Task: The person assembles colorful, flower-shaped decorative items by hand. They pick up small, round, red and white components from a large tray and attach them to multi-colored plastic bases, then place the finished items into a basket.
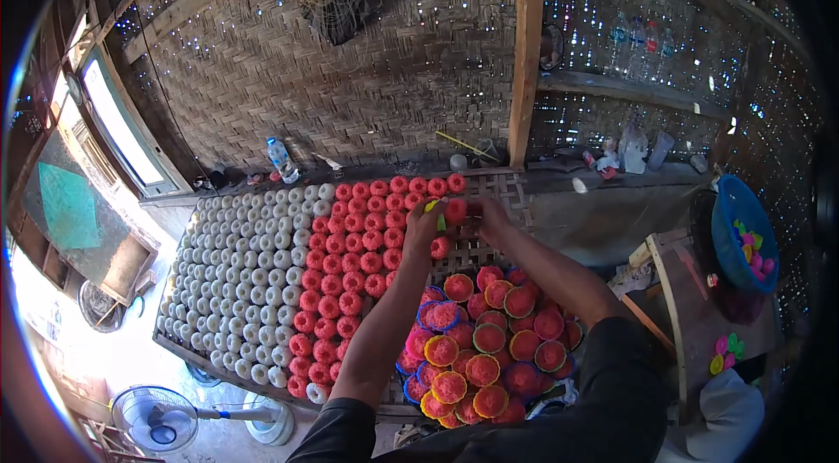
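My left hand (423, 223) is closed over the tray, with a small yellow-green plastic piece (432, 205) at its fingertips; its full shape is hidden. Beside it, my right hand (492, 223) has its fingers closed on a red round piece (455, 210). Rows of similar red dimpled rounds (352, 260) lie left of my hands on a woven tray (476, 255). Further left, the rows turn to white dimpled rounds (238, 275). Below my forearms sits a heap of colored cups (483, 369) filled with red shreds, their rims yellow, blue and green.
A blue basin (732, 223) with small bright pieces stands at right, above a wooden table (699, 306). A water bottle (281, 159) is on the ledge behind the tray. A standing fan (157, 418) is at lower left. A wooden post (525, 52) rises behind the tray.
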